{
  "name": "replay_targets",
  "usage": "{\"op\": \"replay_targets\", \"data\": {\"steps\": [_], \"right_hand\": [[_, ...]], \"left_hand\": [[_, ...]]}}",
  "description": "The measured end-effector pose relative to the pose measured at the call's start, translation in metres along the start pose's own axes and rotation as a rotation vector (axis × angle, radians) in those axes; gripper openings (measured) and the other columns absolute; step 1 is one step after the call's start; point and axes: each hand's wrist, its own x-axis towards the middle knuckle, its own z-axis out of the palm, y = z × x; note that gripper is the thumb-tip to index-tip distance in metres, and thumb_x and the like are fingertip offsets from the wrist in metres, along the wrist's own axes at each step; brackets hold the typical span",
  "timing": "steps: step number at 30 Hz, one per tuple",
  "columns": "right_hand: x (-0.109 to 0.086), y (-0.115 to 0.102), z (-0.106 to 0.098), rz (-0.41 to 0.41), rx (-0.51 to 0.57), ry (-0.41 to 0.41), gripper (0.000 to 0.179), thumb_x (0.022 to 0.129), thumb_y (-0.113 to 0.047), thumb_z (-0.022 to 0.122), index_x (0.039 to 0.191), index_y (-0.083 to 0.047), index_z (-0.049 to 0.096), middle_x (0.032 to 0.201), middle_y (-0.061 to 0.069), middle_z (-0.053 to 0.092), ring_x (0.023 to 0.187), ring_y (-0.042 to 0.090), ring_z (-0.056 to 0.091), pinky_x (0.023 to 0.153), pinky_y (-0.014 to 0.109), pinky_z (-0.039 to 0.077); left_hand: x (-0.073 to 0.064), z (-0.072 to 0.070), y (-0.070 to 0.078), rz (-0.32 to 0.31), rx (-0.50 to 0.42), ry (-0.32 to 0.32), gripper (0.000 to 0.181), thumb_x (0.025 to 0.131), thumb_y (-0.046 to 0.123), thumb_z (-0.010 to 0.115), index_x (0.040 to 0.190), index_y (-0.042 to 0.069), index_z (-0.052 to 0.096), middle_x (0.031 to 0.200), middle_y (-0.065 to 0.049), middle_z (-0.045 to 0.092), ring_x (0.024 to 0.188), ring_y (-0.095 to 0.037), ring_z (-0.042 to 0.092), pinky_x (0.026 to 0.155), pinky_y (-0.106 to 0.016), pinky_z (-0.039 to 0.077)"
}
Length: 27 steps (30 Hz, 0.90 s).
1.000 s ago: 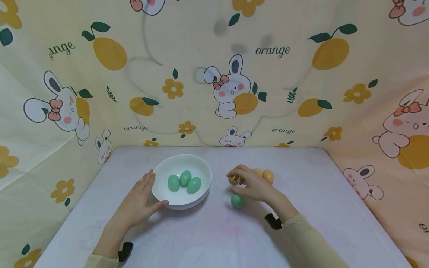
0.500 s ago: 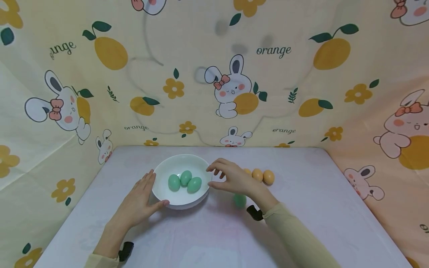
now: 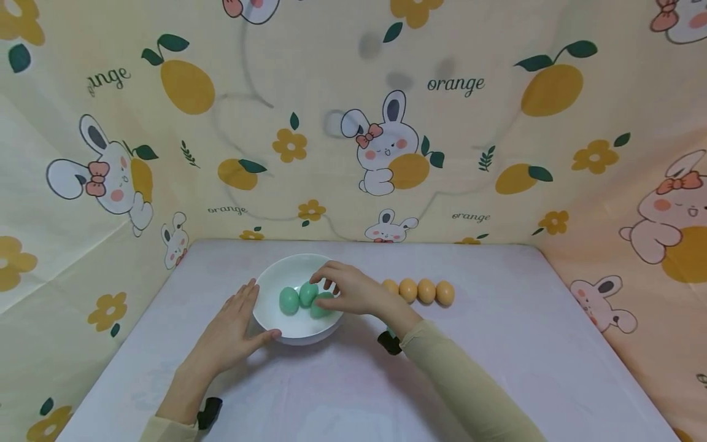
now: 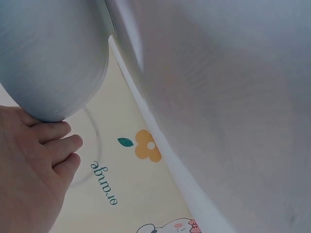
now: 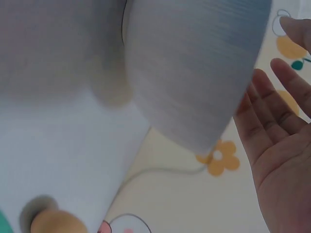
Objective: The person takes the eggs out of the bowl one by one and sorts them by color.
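A white bowl (image 3: 298, 328) stands left of the table's middle, with 3 green eggs (image 3: 289, 301) lying in it. My left hand (image 3: 226, 337) touches its left side, fingers extended and thumb at the front rim. In the left wrist view, those fingertips meet the bowl's outer wall (image 4: 53, 58). Over the bowl's right side hovers my right hand (image 3: 356, 291), its fingers loosely bent above the eggs. It holds nothing; thumb and fingers are apart in the right wrist view, beside the bowl (image 5: 194, 63). Whether it touches an egg I cannot tell.
Several orange eggs (image 3: 426, 291) form a row right of the bowl, the leftmost partly behind my right wrist. Another green egg (image 5: 4, 225) on the table is mostly hidden by that wrist. Patterned cloth (image 3: 309, 153) hangs behind the white table (image 3: 342, 393).
My right hand has left the orange egg at the row's left end and travelled left over the bowl. The left hand stays at the bowl.
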Motion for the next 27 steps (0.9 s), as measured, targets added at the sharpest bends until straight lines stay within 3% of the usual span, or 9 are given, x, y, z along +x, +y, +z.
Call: {"op": "replay_targets", "data": {"steps": [9, 19, 27], "right_hand": [[0.03, 0.007, 0.018, 0.002, -0.083, -0.06, 0.042, 0.093, -0.022, 0.08, 0.13, -0.007, 0.068, 0.124, 0.008, 0.066, 0.104, 0.022, 0.066, 0.081, 0.02, 0.055], [0.055, 0.006, 0.037, 0.035, -0.186, -0.128, 0.044, 0.092, -0.027, 0.081, 0.133, -0.017, 0.068, 0.137, 0.0, 0.063, 0.129, 0.016, 0.057, 0.114, 0.027, 0.044], [0.066, 0.012, 0.046, 0.061, -0.221, -0.147, 0.047, 0.091, -0.029, 0.084, 0.134, -0.02, 0.068, 0.139, -0.003, 0.062, 0.134, 0.014, 0.054, 0.117, 0.027, 0.041]], "left_hand": [[0.001, 0.002, -0.002, 0.003, -0.003, 0.005, 0.109, 0.092, 0.066, 0.067, 0.161, -0.008, 0.025, 0.169, -0.024, 0.022, 0.155, -0.045, 0.024, 0.126, -0.059, 0.023], [-0.001, 0.003, -0.001, -0.004, -0.009, 0.004, 0.109, 0.091, 0.066, 0.068, 0.161, -0.007, 0.026, 0.17, -0.023, 0.023, 0.155, -0.044, 0.024, 0.126, -0.06, 0.024], [0.0, 0.002, -0.001, 0.0, -0.003, 0.01, 0.108, 0.092, 0.065, 0.067, 0.161, -0.007, 0.026, 0.169, -0.023, 0.024, 0.155, -0.043, 0.025, 0.126, -0.06, 0.025]]}}
